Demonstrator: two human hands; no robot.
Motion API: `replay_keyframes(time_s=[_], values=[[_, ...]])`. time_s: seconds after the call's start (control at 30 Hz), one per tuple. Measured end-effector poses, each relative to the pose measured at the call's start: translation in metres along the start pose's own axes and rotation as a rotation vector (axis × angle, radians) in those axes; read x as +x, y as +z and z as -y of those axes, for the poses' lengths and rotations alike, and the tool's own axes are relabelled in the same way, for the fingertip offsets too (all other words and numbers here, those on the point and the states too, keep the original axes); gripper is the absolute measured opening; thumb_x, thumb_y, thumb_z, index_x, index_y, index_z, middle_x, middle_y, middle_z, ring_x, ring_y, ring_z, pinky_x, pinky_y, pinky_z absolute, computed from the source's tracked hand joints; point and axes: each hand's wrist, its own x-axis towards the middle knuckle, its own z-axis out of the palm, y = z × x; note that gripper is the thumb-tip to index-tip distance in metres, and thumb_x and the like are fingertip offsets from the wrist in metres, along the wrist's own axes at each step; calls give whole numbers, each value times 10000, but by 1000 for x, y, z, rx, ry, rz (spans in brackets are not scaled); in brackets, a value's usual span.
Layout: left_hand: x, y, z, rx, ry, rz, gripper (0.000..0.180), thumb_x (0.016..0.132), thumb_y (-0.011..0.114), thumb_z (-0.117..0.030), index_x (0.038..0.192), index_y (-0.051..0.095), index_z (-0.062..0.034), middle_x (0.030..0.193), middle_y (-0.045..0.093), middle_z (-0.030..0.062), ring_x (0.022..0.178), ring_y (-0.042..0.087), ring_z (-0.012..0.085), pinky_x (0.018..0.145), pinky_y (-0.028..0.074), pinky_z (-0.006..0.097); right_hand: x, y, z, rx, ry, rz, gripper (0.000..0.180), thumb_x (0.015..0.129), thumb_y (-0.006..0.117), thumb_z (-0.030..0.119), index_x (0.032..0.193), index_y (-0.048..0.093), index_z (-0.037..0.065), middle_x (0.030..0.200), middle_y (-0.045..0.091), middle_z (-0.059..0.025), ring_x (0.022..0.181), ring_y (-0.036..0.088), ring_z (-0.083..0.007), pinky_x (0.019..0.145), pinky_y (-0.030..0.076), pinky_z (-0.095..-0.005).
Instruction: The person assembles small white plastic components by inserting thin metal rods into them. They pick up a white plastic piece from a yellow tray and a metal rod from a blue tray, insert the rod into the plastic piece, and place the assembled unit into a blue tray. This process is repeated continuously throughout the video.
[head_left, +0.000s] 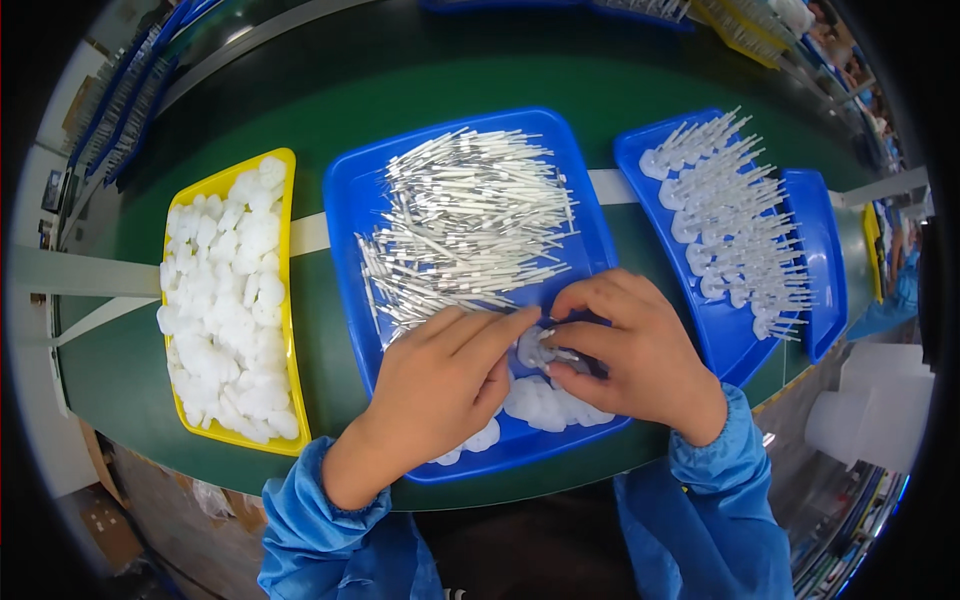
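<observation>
Two bare hands in blue sleeves (725, 475) worked over the near half of a blue tray (585, 215) in the middle of a green table (250, 115). The right hand (640, 350) reached in from the right, thumb and fingers curled, its grip closed around a small translucent piece (535, 350) just above the tray. The left hand (440, 370) came from the other side, palm down, its index finger stretched so that its tip lay close to the right fingertips, beside the piece. Whether the left grip pinched anything could not be made out, as its own fingers hid the spot.

Beyond the hands, in the same tray, lay a thick heap of thin white sticks (470, 220), most of them running roughly sideways. Along its near edge, below the hands, lay loose white discs (550, 408). To the left stood a yellow tray (289, 300) filled with more white discs. To the right, another blue tray (725, 335) held rows of translucent round-based pieces with sticks (725, 225), the thin ends pointing right. A further blue tray (824, 260) showed just beyond it.
</observation>
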Motion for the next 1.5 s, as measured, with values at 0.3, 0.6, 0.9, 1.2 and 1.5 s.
replay_keyframes(time_s=[0.3, 0.6, 0.9, 1.2, 1.5], values=[[17, 10, -3, 139, 51, 34, 216, 823, 853, -92, 1028, 787, -102, 975, 742, 32, 871, 705, 274, 742, 596, 378, -10, 5, -12, -3, -26, 0, 226, 787, 884, 154, 989, 785, 133, 961, 716, -16, 962, 686, -256, 844, 523, -414], [22, 5, -21, 217, 39, 93, 221, 793, 864, -23, 992, 786, -77, 961, 747, 91, 895, 709, 334, 764, 575, 413, -17, 23, -1, -292, -106, -131, 61, 844, 708, 207, 849, 691, 149, 865, 620, 7, 946, 621, -191, 887, 507, -367], [-13, -12, -7, 141, -67, -11, 311, 854, 827, 35, 1156, 802, -35, 1083, 762, 155, 922, 693, 334, 760, 547, 395, -127, -57, -14, -431, 449, -568, 153, 862, 871, 205, 946, 757, 149, 942, 768, -21, 872, 700, -233, 813, 493, -394], [-11, -10, -4, 130, -87, -5, 240, 871, 797, 36, 1102, 812, -27, 1060, 756, 143, 920, 681, 318, 740, 538, 387, -177, -61, -4, -631, 679, -493, 184, 871, 875, 227, 999, 797, 121, 935, 762, -32, 876, 686, -248, 845, 476, -419], [-13, -10, 2, 126, -102, 4, 212, 891, 786, 44, 1092, 813, -16, 1055, 756, 139, 902, 672, 290, 687, 525, 358, -170, -55, -18, -581, 742, -401, 348, 898, 869, 343, 1158, 806, 120, 1107, 728, -76, 1097, 676, -281, 1041, 465, -452]])
